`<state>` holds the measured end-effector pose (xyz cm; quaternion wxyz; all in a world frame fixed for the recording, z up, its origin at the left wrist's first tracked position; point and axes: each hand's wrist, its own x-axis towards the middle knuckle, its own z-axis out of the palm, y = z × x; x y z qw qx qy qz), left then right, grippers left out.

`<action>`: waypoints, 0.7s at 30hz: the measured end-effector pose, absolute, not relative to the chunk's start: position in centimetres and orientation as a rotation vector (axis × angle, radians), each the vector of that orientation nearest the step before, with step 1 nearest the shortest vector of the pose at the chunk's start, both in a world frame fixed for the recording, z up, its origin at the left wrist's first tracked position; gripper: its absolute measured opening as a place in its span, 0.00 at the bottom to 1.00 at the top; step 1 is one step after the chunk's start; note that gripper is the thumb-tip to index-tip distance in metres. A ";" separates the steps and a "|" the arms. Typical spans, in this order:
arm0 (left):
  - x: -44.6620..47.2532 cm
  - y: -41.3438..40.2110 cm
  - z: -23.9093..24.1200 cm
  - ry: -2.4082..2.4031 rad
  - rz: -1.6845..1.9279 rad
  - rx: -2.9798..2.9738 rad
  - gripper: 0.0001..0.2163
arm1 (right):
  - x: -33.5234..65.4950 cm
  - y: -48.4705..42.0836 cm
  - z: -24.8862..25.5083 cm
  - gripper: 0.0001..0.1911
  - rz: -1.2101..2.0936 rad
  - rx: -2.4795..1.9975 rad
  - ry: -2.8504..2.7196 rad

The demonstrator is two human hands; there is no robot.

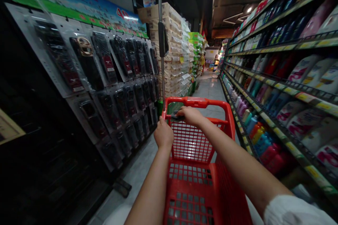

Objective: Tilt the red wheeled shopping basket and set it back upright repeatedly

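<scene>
A red plastic shopping basket [232, 119] with grid walls stands below me in a store aisle, with no goods visible in it. My left hand [164, 134] is closed around its far left corner, where a thin metal rod [162, 81] with a black fitting [163, 39] rises. My right hand [192, 115] pinches a dark grey cloth [176, 116] against the red bar just below the far rim, near that corner. The right fingertips are partly hidden by the cloth.
Packaged belts [105, 56] hang on a rack at left. Stacked cartons [169, 38] and green packages [195, 47] stand behind it. Shelves of bottles [301, 66] line the right side. Grey tiled floor [208, 84] runs down the aisle between them.
</scene>
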<state>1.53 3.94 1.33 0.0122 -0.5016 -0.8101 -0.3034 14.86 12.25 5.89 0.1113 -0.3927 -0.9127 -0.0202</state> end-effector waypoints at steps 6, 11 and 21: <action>1.9 4.5 1.1 -2.512 -0.903 -1.563 0.24 | 13.9 11.3 4.5 0.19 -0.110 -1.328 -2.509; 2.0 4.8 0.9 -2.495 -0.759 -1.560 0.24 | 9.8 10.5 3.3 0.21 -0.199 -1.306 -2.464; 1.8 4.8 0.4 -2.378 -0.626 -1.538 0.25 | 21.6 9.8 1.1 0.22 -0.092 -1.303 -2.318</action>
